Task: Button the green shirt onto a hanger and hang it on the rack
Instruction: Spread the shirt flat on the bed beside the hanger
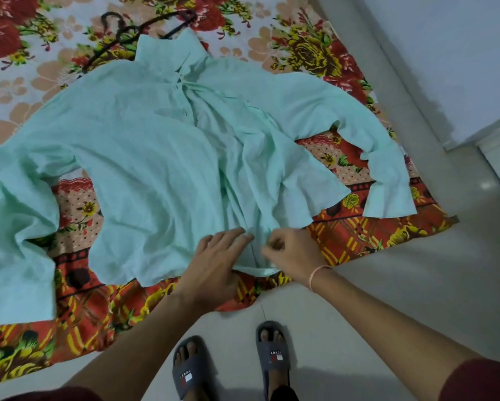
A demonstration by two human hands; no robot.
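Green shirt (156, 157) is lying front-up across the bed, on a floral bedsheet (359, 241). Its collar is pointing to the far edge and its hem is reaching the near edge, with both sleeves spreading out toward the left and right edges. Black hanger (107, 21) is lying near the far edge, hook showing and the rest running under the collar. Whether its arms are sitting inside the shoulders cannot be told.

Both hands are working at the hem, just beside the front opening. Left hand (217, 261) is lying with fingers straight and spread, pressing the cloth flat. Right hand (292, 256) is pinching the shirt's edge between thumb and fingertips, probably at a low button, though the button itself is too small to see.

Judging the step: closing the bottom of the placket. Rack is not in view.

Risks from here:
- The cloth is bunching in deep folds along the opening, so a button could be going into the wrong hole and skewing the front.
- Tugging at the hem may be dragging the collar off the hanger.
- Lifting by the hook with the hanger unseated would be letting the shirt slide off.

Count: one shirt, one hanger, two sleeves, two hands, one thread band on the right wrist, two slippers (273, 351) on the floor (416, 285).
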